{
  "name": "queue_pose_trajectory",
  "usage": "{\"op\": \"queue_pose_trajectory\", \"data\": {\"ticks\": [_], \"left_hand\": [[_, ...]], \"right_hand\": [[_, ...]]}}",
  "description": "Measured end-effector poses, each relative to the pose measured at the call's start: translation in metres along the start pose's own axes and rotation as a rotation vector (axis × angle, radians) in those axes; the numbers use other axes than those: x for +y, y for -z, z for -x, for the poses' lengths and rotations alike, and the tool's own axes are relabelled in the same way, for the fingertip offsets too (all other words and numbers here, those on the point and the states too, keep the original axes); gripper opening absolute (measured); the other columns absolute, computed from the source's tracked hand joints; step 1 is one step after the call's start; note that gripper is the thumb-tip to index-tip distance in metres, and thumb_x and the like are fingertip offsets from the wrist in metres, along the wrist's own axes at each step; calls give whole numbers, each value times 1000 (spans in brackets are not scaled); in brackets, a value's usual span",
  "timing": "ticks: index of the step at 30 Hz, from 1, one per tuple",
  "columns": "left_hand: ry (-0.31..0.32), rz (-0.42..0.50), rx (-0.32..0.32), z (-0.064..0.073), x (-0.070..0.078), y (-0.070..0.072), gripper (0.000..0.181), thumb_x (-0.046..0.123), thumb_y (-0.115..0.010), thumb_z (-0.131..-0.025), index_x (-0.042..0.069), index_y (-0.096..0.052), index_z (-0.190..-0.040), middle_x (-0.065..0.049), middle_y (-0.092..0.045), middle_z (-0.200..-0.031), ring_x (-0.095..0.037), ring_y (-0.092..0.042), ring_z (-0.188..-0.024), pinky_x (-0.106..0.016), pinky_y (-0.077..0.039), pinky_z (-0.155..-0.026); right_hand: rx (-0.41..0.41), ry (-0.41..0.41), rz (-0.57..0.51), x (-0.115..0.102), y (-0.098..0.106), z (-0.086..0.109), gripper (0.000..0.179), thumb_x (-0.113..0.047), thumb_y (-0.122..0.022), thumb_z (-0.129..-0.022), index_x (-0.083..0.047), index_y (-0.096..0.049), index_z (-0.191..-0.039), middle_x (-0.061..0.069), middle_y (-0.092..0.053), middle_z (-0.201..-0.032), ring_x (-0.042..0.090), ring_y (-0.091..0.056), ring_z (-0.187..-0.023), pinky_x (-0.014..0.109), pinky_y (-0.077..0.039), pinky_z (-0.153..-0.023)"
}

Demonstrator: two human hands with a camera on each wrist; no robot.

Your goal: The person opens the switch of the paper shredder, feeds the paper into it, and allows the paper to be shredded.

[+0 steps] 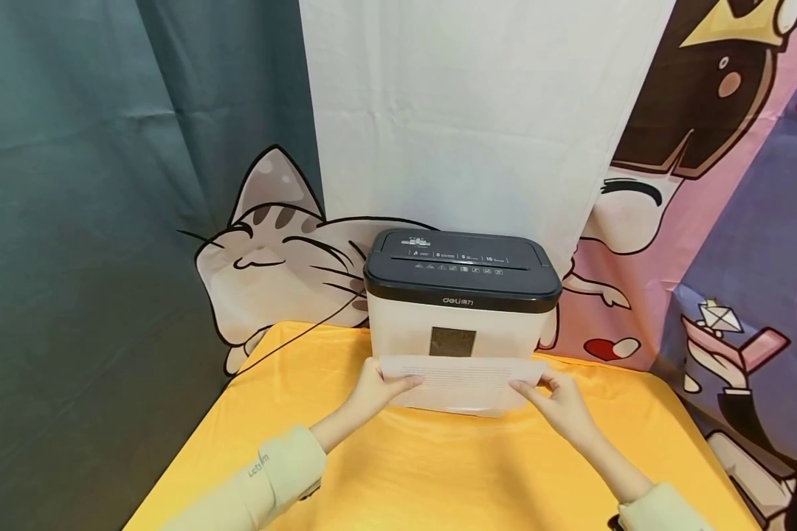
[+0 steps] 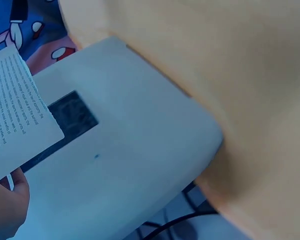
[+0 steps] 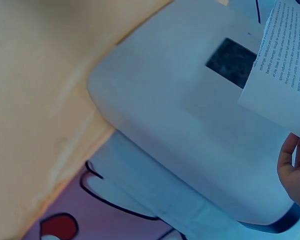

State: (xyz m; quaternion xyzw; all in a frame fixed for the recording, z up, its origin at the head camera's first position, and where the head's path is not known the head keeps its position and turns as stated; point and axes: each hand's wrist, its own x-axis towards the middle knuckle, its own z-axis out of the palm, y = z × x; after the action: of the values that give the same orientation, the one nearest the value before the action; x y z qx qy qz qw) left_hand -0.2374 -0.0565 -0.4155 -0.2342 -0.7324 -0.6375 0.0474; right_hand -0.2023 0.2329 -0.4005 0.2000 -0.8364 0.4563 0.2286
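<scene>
A printed sheet of paper [image 1: 461,383] is stretched level between both hands in front of a paper shredder [image 1: 401,328]. My left hand [image 1: 380,386] pinches its left edge with the thumb on top, and my right hand [image 1: 561,407] pinches the right edge the same way. The shredder has a white body, a dark lid with a narrow slot [image 1: 465,263], and a small dark window [image 1: 452,341] in front. In the left wrist view one edge of the paper [image 2: 20,107] looks ragged. The paper hides the lower front of the shredder in the head view.
A yellow cloth [image 1: 432,479] covers the table. From the shredder's left side a black cord [image 1: 292,339] runs down to the table's left edge. Printed cartoon curtains [image 1: 505,110] hang close behind the shredder and on both sides.
</scene>
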Motion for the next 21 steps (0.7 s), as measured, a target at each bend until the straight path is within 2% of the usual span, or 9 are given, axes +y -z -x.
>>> {"op": "queue_pose_trajectory", "data": {"ticks": [5, 10, 15, 17, 21], "left_hand": [[-46, -34, 8, -12, 18, 4, 22, 3, -75, -76, -6, -70, -96, -22, -71, -94, 4, -63, -81, -22, -53, -77], [-73, -26, -20, -23, 37, 8, 24, 3, -75, -77, -5, -69, -99, -21, -70, -99, 2, -64, -86, -25, -53, -80], [-71, -38, -12, -28, 53, 12, 24, 5, -75, -78, -3, -70, -100, -19, -71, -98, -1, -65, -85, -25, -54, -80], [-66, -49, -6, -30, 57, 14, 23, 7, -75, -78, -2, -70, -99, -18, -72, -97, -2, -64, -84, -25, -54, -79], [-61, -61, -23, -32, 65, 17, 23, 8, -75, -79, 0, -71, -101, -16, -72, -100, -4, -66, -87, -24, -54, -79]], "right_hand": [[-4, 45, 3, -9, 11, -15, 15, 7, -70, -78, -7, -63, -75, -11, -63, -73, -4, -52, -67, 15, -44, -58], [41, 136, -19, -16, 20, -28, 13, 7, -70, -77, -3, -63, -75, -5, -65, -73, -5, -53, -69, 11, -45, -62], [86, 153, 29, -29, 27, -39, 16, 11, -72, -74, -4, -65, -76, -11, -66, -75, -12, -56, -72, 5, -46, -69], [91, 166, 58, -33, 30, -42, 21, 13, -72, -72, -6, -63, -73, -13, -63, -72, -11, -55, -70, 4, -45, -67], [66, 209, 123, -39, 37, -48, 24, 10, -73, -72, -10, -58, -73, -6, -51, -63, -4, -42, -60, 10, -35, -54]]}}
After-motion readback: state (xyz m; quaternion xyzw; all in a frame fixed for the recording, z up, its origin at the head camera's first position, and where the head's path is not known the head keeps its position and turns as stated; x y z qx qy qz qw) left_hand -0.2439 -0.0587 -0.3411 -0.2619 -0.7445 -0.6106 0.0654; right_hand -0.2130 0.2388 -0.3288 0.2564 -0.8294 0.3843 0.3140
